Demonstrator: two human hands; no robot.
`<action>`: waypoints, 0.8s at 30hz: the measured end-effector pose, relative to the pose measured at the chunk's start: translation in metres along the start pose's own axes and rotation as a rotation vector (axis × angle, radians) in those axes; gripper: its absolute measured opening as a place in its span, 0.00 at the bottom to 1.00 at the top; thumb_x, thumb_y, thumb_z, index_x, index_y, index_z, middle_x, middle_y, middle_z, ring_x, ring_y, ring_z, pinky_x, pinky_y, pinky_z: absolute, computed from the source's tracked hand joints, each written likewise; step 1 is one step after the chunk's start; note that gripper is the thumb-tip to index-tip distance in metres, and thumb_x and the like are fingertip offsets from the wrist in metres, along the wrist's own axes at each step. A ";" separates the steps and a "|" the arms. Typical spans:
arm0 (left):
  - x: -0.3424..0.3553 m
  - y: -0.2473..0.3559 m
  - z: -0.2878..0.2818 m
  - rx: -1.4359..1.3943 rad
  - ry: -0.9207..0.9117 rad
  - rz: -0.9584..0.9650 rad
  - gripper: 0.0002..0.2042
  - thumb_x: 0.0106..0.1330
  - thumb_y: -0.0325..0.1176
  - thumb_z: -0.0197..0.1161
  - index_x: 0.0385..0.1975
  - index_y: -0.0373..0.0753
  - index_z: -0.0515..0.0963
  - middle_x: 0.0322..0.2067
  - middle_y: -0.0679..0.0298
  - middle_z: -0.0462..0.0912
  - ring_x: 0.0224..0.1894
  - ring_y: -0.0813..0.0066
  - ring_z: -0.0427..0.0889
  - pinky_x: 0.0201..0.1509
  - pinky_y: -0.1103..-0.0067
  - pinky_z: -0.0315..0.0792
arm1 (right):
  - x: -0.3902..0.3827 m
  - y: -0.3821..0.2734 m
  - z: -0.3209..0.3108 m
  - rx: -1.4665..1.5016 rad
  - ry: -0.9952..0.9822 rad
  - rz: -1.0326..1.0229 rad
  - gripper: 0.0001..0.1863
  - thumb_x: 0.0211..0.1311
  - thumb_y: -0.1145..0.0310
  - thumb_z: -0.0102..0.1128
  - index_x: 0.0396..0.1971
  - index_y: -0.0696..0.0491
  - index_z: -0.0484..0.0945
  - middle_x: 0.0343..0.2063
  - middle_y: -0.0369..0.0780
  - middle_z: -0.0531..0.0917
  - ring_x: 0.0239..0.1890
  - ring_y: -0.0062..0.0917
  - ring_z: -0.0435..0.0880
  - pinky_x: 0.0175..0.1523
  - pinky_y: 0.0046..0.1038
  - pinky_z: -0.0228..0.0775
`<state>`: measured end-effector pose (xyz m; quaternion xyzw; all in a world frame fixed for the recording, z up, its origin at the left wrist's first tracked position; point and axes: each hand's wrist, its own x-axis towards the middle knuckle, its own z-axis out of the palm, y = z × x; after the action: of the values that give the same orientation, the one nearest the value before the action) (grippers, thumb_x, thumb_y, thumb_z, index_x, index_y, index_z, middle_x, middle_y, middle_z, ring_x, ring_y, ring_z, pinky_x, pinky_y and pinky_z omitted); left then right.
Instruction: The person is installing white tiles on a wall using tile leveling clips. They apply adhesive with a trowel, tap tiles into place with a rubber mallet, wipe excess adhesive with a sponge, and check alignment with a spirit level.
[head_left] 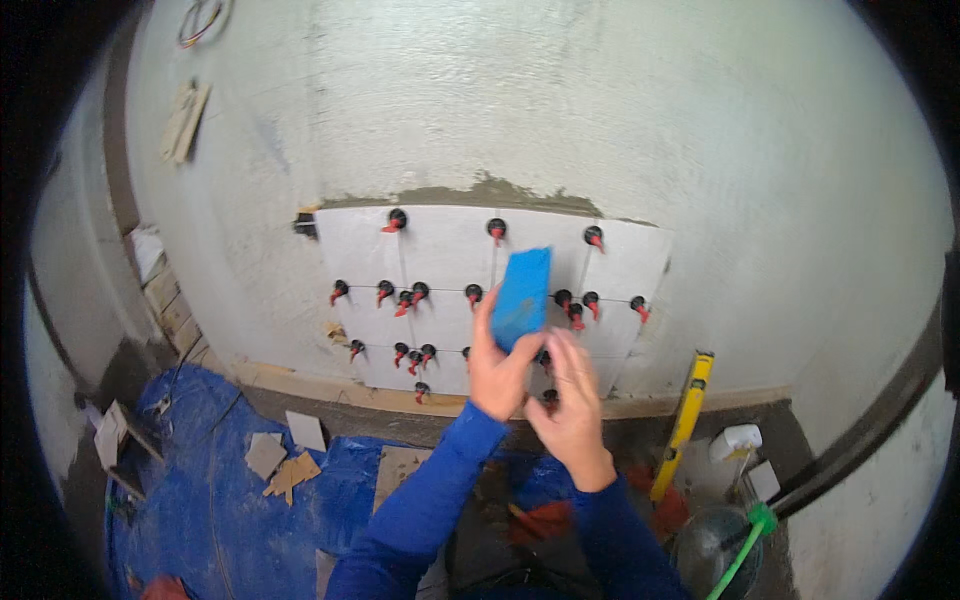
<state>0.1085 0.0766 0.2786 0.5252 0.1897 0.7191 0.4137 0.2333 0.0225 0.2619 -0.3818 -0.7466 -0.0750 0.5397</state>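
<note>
My left hand (497,372) grips a blue, sponge-like rectangular block (524,290) by its lower part, with smudges on its face. The block is raised in front of the tiled patch of wall. Close to its lower right corner is my right hand (570,400), fingers stretched and thumb apart; whether the fingertips touch the block I cannot tell. Behind both hands, large pale tiles (447,250) are set on the wall. Black levelling clips with red handles (497,230) sit along their joints, and some are hidden by my hands.
Grey mortar (490,192) shows above the top tile row. A yellow spirit level (684,425) leans at the right, near a bucket (715,550) and a green-handled tool (745,545). Blue sheeting (200,480) with tile offcuts (265,455) covers the floor at left. Wires (200,22) stick out at upper left.
</note>
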 end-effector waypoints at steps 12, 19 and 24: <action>0.085 0.003 -0.050 1.231 -0.149 0.480 0.24 0.53 0.24 0.66 0.54 0.42 0.82 0.55 0.51 0.79 0.56 0.46 0.76 0.63 0.61 0.74 | -0.134 0.072 -0.059 -0.056 0.052 0.527 0.27 0.60 0.78 0.66 0.62 0.58 0.76 0.49 0.47 0.82 0.52 0.39 0.80 0.58 0.38 0.72; 0.102 0.029 -0.147 1.392 -0.025 0.503 0.24 0.48 0.17 0.64 0.48 0.44 0.86 0.53 0.54 0.80 0.54 0.48 0.77 0.61 0.62 0.75 | -0.180 0.091 -0.096 -0.147 0.043 0.702 0.24 0.65 0.79 0.61 0.63 0.59 0.76 0.47 0.46 0.82 0.47 0.34 0.82 0.56 0.36 0.74; 0.087 0.081 -0.227 1.412 0.448 0.491 0.21 0.52 0.21 0.66 0.49 0.36 0.83 0.53 0.48 0.78 0.52 0.50 0.77 0.59 0.65 0.72 | -0.211 0.096 -0.122 -0.198 0.067 0.818 0.23 0.67 0.78 0.60 0.63 0.59 0.76 0.48 0.46 0.83 0.48 0.33 0.83 0.55 0.35 0.75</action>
<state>-0.1399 0.1352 0.3028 0.5335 0.5598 0.5878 -0.2377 0.4136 -0.0781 0.1005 -0.6939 -0.5048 0.0616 0.5098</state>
